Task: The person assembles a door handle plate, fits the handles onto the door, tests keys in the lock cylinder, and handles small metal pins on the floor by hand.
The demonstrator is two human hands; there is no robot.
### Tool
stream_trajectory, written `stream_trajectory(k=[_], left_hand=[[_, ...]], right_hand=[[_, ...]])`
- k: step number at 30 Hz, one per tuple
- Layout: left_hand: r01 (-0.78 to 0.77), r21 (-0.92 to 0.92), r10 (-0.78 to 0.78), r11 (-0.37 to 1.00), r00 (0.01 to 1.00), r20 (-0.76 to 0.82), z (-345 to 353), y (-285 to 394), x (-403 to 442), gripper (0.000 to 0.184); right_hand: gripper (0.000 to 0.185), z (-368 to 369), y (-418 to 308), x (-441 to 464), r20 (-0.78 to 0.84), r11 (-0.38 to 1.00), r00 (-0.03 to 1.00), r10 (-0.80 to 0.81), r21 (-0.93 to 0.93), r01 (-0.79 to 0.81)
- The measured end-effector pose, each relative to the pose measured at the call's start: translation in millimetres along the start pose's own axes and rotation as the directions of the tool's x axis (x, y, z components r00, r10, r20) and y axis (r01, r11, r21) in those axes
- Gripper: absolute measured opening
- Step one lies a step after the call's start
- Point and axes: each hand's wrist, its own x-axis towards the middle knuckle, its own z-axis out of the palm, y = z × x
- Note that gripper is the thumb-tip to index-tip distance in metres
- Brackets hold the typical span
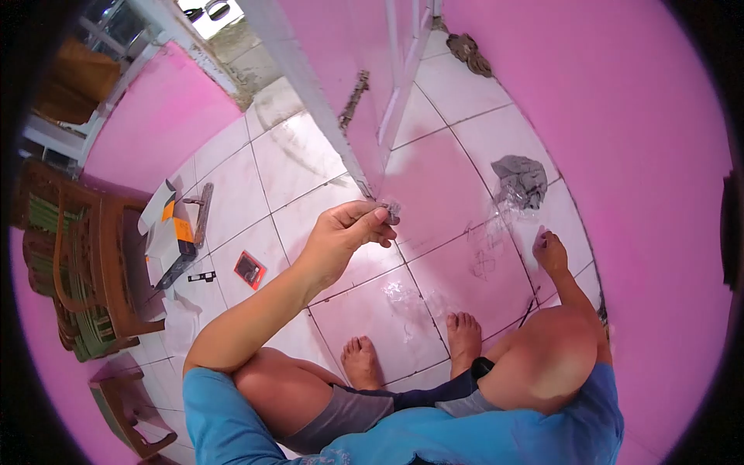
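Observation:
My left hand [355,229] is raised in front of me near the bottom edge of the door [333,85]. Its thumb and fingers pinch a small grey crumpled piece [393,213], partly covered by the fingertips; its exact kind does not show. Lower down on the right, my right hand [550,253] hangs close to the floor with its fingers curled together. Whatever may be inside them is hidden. Beyond it lie a grey cloth [521,178] and clear plastic wrapping [510,211]. A worn handle plate [354,99] is on the pink door face.
To the left are an opened box [173,239], a long worn metal plate [203,211], a black slotted plate [201,277] and a red-edged packet [250,270]. A wooden chair [116,256] stands beyond them. Clear plastic [403,293] lies before my feet; a brown rag [469,54] lies by the wall.

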Motion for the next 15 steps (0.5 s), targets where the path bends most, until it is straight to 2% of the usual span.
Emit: stream_trajectory(k=[1,2,4,6,8,10,12,15], left_hand=[[-0.007,0.004,0.007,1.0,1.0,0.006,1,5,-3,0.025],[-0.013,0.009,0.013,1.0,1.0,0.014,2,9,-4,0.025],[-0.043,0.0,0.043,0.999,0.999,0.005,3,15,-3,0.025],[-0.06,-0.012,0.06,0.998,0.998,0.008,5,19,-4,0.025],[-0.111,-0.05,0.112,0.993,0.994,0.021,7,25,-2,0.023],[-0.118,-0.068,0.12,0.991,0.992,0.027,12,30,-2,0.022],[-0.122,-0.086,0.125,0.989,0.992,0.033,15,33,-4,0.021],[-0.141,-0.128,0.148,0.982,0.988,0.047,17,35,-4,0.02]], right_hand=[[0.032,-18,-18,3,0.062,0.999,0.998,-0.001,-0.04,0.004],[0.032,-35,-37,14,0.055,0.999,0.998,-0.015,-0.038,0.017],[0.034,-72,-87,45,0.341,0.993,0.936,0.084,0.047,-0.106],[0.032,-109,-152,58,0.309,0.964,0.948,-0.073,0.266,-0.013],[0.036,-153,-224,61,0.161,0.8,0.882,-0.442,0.516,0.306],[0.035,-198,-289,66,0.279,0.669,0.774,-0.568,0.704,0.237],[0.032,-219,-335,63,0.407,0.535,0.718,-0.564,0.843,-0.058],[0.031,-236,-376,56,0.382,0.588,0.734,-0.562,0.808,0.03]])
